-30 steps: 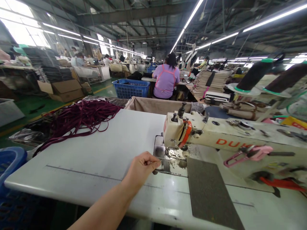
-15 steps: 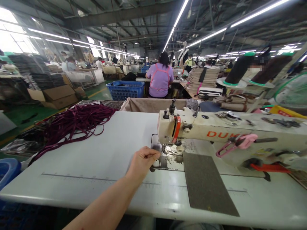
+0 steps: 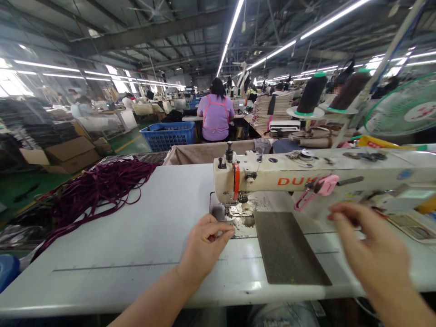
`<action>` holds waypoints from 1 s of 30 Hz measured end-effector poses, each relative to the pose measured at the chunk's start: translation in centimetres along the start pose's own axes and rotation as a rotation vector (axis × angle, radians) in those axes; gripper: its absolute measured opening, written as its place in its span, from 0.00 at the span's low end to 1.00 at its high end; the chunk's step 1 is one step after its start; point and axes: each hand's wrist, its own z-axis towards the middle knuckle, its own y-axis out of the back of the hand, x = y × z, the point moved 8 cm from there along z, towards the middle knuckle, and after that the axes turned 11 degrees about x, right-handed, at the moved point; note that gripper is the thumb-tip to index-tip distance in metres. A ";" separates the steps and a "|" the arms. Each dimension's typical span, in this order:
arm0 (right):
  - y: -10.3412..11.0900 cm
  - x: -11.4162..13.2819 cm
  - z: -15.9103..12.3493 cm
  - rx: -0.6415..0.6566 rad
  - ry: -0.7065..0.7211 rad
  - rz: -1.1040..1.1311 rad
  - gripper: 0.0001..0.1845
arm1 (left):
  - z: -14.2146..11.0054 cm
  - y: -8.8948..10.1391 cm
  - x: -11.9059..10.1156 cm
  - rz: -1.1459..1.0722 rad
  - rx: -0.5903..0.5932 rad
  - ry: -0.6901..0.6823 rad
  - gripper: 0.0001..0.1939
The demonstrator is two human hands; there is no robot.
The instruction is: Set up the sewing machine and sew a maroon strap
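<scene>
Maroon cords [image 3: 102, 186] lie in a loose, tangled heap at the far left, spilling over the edge of the pale counter [image 3: 153, 236]. Right of them, beyond a bare stretch of that surface, the left hand [image 3: 207, 240] reaches in with thumb and forefinger pinched together just in front of the presser foot [image 3: 240, 210]; whether a thin thread sits between the fingertips is too small to tell. Above and behind that pinch stands the head of the sewing machine [image 3: 265, 175], its arm running off to the right. Next comes the dark grey panel [image 3: 289, 250], flat on the work surface, its near end close to the front edge. Its long axis runs from the machine bed towards the wearer, slanting right as it comes nearer, so it lies to the right of the left hand and to the left of the right hand [image 3: 374, 254]. Of the 2 hands, the left has its fingertips nearer, just beside the panel's left side but apart from it. A pink tool [image 3: 327, 185] rests against the machine body, above the panel and closer to the right hand, which is blurred, its fingers curled; I cannot tell whether they meet or grip anything.
</scene>
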 end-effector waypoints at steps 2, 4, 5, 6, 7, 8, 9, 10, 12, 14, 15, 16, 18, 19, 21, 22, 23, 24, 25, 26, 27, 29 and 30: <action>-4.2 6.3 -2.3 0.132 0.222 0.156 0.08 | -0.7 -0.3 -1.2 -0.087 0.023 -0.015 0.07; -8.3 11.1 -3.8 0.324 0.251 0.277 0.22 | -1.1 -0.7 -2.1 -0.192 0.068 -0.010 0.07; -9.9 12.9 -4.3 0.390 0.264 0.318 0.27 | -1.3 -0.8 -2.3 -0.253 0.088 -0.002 0.08; -11.1 14.5 -4.6 0.452 0.284 0.338 0.30 | -1.3 -0.8 -2.4 -0.315 0.104 0.010 0.08; -12.1 15.6 -4.7 0.494 0.299 0.347 0.31 | -1.2 -0.7 -2.4 -0.368 0.114 0.025 0.08; -12.9 16.2 -4.6 0.521 0.304 0.341 0.31 | -1.1 -0.4 -2.1 -0.400 0.110 0.043 0.09; -13.6 16.4 -4.6 0.530 0.295 0.325 0.28 | -0.9 0.1 -1.7 -0.407 0.087 0.063 0.09; -14.1 16.4 -4.5 0.523 0.273 0.303 0.25 | -0.6 0.7 -1.2 -0.382 0.051 0.088 0.10; -14.9 15.9 -4.5 0.496 0.223 0.248 0.19 | 0.3 2.3 0.0 -0.224 -0.049 0.125 0.11; -15.7 15.7 -4.9 0.489 0.208 0.184 0.18 | 1.4 3.7 0.8 0.001 -0.146 0.129 0.11; -16.0 15.8 -5.1 0.497 0.211 0.154 0.19 | 2.1 4.0 1.1 0.110 -0.172 0.121 0.10; -16.4 15.8 -5.2 0.510 0.214 0.126 0.20 | 2.8 4.1 1.3 0.207 -0.180 0.110 0.09; -16.7 15.9 -5.4 0.524 0.217 0.092 0.21 | 4.0 3.8 1.6 0.345 -0.152 0.087 0.08; -16.7 15.9 -5.4 0.526 0.220 0.089 0.21 | 4.5 3.4 1.8 0.389 -0.121 0.069 0.08; -16.6 16.0 -5.4 0.533 0.229 0.097 0.21 | 4.9 2.5 1.7 0.439 -0.063 0.004 0.08; -16.6 16.0 -5.4 0.536 0.234 0.102 0.21 | 4.9 2.1 1.6 0.448 -0.045 -0.042 0.08; -16.6 16.0 -5.3 0.539 0.236 0.105 0.22 | 4.7 1.7 1.4 0.456 -0.039 -0.094 0.08; -16.6 16.0 -5.3 0.541 0.233 0.105 0.22 | 4.4 1.5 1.2 0.468 -0.041 -0.149 0.09; -16.6 16.0 -5.3 0.543 0.229 0.102 0.21 | 4.0 1.3 1.0 0.488 -0.049 -0.203 0.09; -16.6 16.0 -5.3 0.545 0.224 0.098 0.21 | 3.7 1.0 0.8 0.515 -0.056 -0.253 0.10; -16.6 16.1 -5.3 0.550 0.220 0.095 0.21 | 3.4 0.8 0.7 0.546 -0.061 -0.298 0.10; -16.7 16.2 -5.4 0.569 0.223 0.092 0.21 | 3.0 0.4 0.5 0.611 -0.059 -0.375 0.12; -16.7 16.2 -5.4 0.579 0.225 0.091 0.20 | 2.9 0.2 0.4 0.637 -0.052 -0.409 0.12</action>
